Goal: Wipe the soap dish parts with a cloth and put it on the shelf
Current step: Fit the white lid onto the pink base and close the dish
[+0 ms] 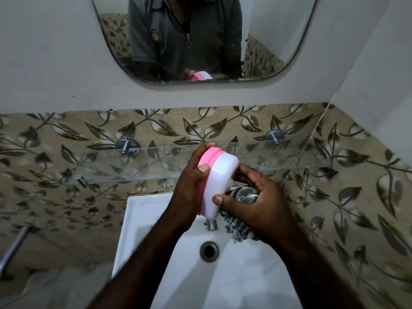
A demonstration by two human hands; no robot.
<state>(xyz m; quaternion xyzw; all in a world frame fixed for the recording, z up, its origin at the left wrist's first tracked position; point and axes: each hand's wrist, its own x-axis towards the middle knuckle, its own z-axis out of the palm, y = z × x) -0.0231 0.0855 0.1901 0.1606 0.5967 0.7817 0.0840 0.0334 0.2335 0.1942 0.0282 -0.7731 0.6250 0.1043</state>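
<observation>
Holding the closed pink-and-white soap dish (215, 177) tilted over the sink (142, 210), left hand (189, 192) clamped on the pink side, right hand (252, 204) gripping the white end plus bunched cloth (238, 221). Could easily slip or pop apart before reaching the glass shelf (278, 155).

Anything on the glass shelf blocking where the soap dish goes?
Nothing visible: the glass shelf looks bare. Both hands hold the soap dish just in front of it, cloth in the right hand.

Soap dish (217, 181) over sink (142, 219); shelf (278, 157) behind, mirror (278, 30) abv.
</observation>
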